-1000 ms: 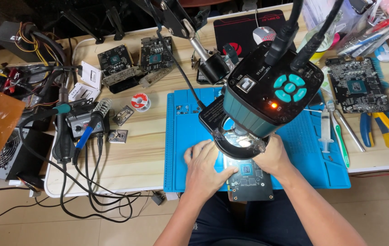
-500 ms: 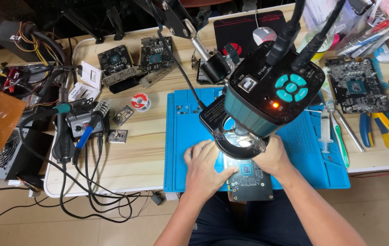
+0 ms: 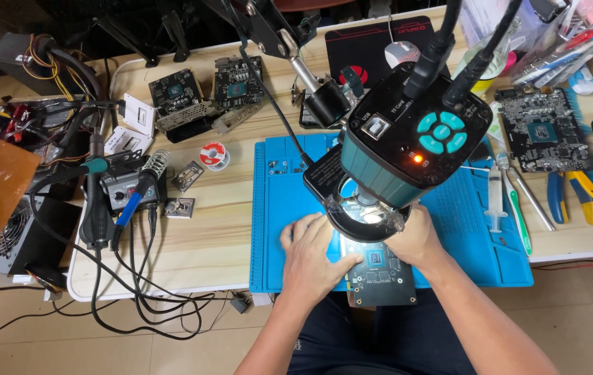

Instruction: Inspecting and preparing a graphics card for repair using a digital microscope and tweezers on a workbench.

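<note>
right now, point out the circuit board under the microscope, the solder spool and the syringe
circuit board [image 3: 382,272]: head view, on the dark board face below its chip.
solder spool [image 3: 214,154]: head view, on the spool's round top.
syringe [image 3: 495,200]: head view, on the clear barrel's middle.

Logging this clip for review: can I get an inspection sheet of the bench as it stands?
Surface: wooden table with blue work mat.
Job's things: dark circuit board under microscope camera head, orange light lit.
Clutter: solder spool, syringe, pliers, spare boards.
Grippers: left hand and right hand both rest on the board's edges.
Cables: black leads hang off the table's front.
Surroundings: power supply on the floor.
</note>
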